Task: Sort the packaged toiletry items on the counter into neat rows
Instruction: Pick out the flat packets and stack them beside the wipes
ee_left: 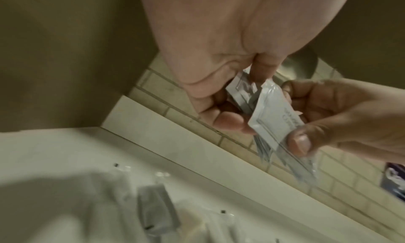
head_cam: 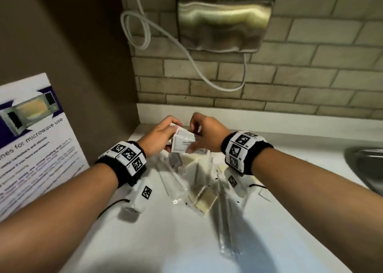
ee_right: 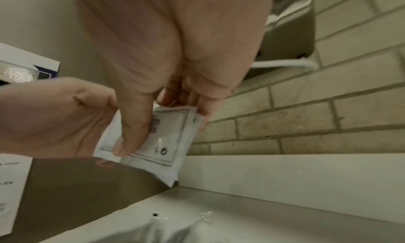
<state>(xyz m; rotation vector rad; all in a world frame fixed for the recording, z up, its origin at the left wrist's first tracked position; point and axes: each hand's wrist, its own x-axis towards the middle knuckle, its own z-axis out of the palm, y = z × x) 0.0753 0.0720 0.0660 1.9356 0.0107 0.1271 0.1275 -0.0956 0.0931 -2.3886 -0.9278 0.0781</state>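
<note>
Both hands hold a small stack of white printed sachets (head_cam: 183, 141) above the back of the white counter (head_cam: 279, 221). My left hand (head_cam: 163, 136) grips the stack from the left, fingers curled round it (ee_left: 223, 108). My right hand (head_cam: 202, 133) pinches the front sachet (ee_left: 276, 120) between thumb and fingers; in the right wrist view its thumb lies across the sachet's face (ee_right: 157, 136). Below the hands, clear-wrapped toiletry packets (head_cam: 199, 189) lie in a loose heap, among them beige soap bars (head_cam: 207, 200) and long thin wrapped items (head_cam: 230, 227).
A tiled wall (head_cam: 290, 82) with a metal dispenser (head_cam: 223, 17) and a white cable (head_cam: 143, 30) rises behind the counter. A microwave-use notice (head_cam: 35, 140) leans at the left. A steel sink's rim (head_cam: 364, 165) shows at the right.
</note>
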